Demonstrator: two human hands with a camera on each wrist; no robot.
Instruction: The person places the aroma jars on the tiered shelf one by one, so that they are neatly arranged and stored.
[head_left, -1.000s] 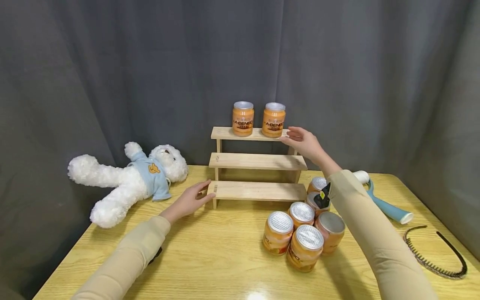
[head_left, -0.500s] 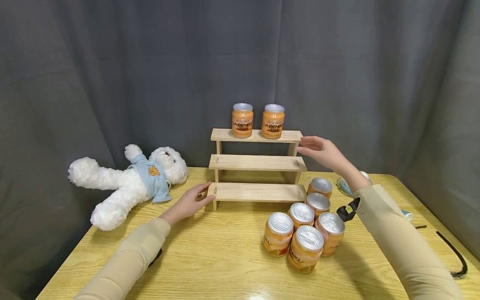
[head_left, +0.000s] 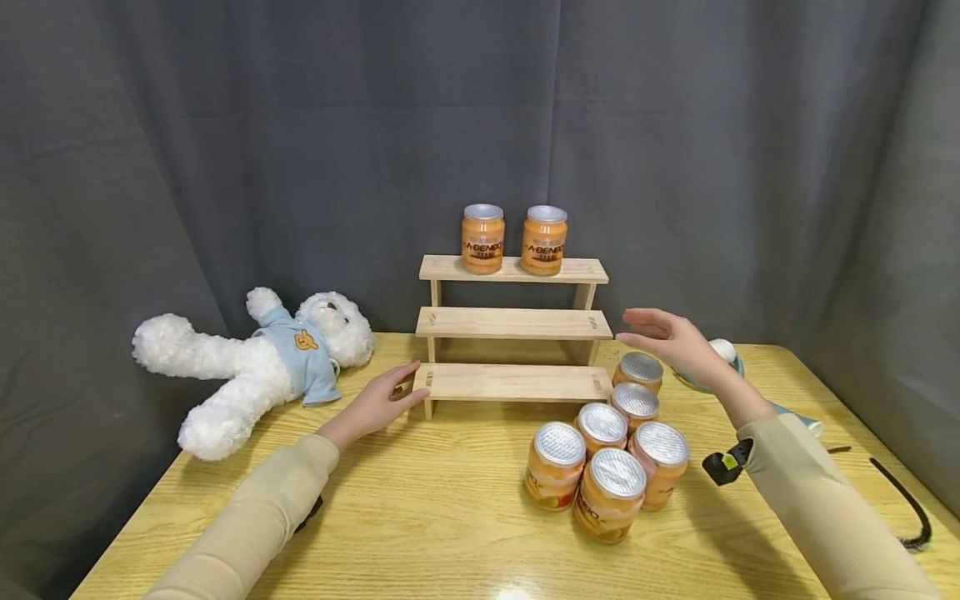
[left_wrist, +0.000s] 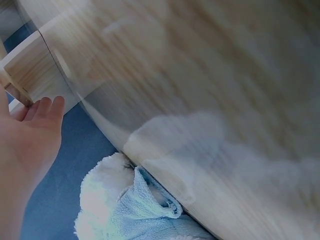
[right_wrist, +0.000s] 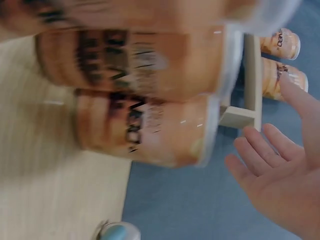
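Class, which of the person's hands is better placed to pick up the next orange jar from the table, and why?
Probably the right hand: it hovers open just above the cluster of silver-lidded orange jars. The left hand rests at the wooden three-step shelf's left end, farther off.

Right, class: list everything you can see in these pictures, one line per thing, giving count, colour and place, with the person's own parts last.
Jars on rack: two, orange with silver lids, top step.
Jars on table: five, orange with silver lids, clustered right of the rack.
Stepped rack: one, pale wood, three steps, table's back.
Teddy bear: one, white in a blue top, lying left.
Handled tool: one, blue and white, behind the right hand, partly hidden.
Headband: one, black, far right edge.
Table: one, yellow wood.
Curtain: grey, behind.
Left hand: touches the lowest step's left end.
Right hand: open, above the table jars.
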